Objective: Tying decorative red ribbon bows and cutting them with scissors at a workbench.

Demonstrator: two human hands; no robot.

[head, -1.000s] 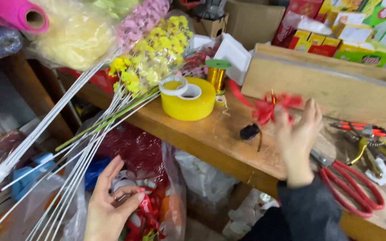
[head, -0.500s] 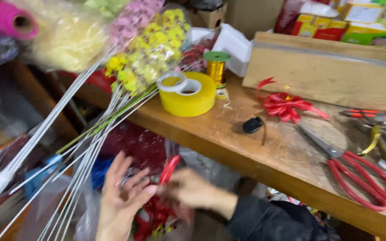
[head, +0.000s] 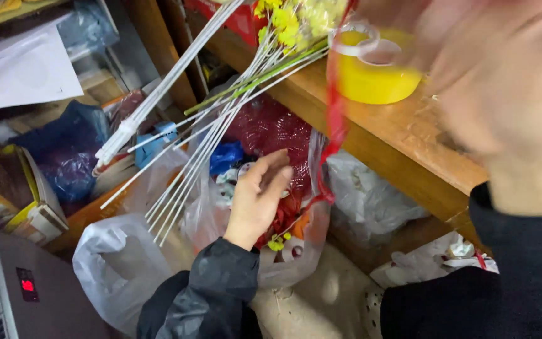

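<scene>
step: pulling red ribbon (head: 335, 119) up from clear plastic bag (head: 296, 251) under wooden bench (head: 409, 144) | left hand (head: 257, 198): resting at bag mouth, fingers loosely curled, holding nothing | right hand (head: 503, 81): blurred, raised near camera, grip unclear | next: probably needing steady bag, free ribbon.

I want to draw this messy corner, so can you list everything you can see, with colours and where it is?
tape roll: one, yellow, on the bench
small roll: one, clear, on top of the tape roll
ribbon: one, red, hanging from the right hand
flower stems: a bunch, white and green, yellow blooms, leaning off the bench
bench: one, brown wood, upper right
clear bag: one, holds red stuff, under the bench
white bag: one, bottom left
blue bag: one, left
left hand: reaching into the clear bag
right hand: blurred, upper right, grip unclear
</scene>
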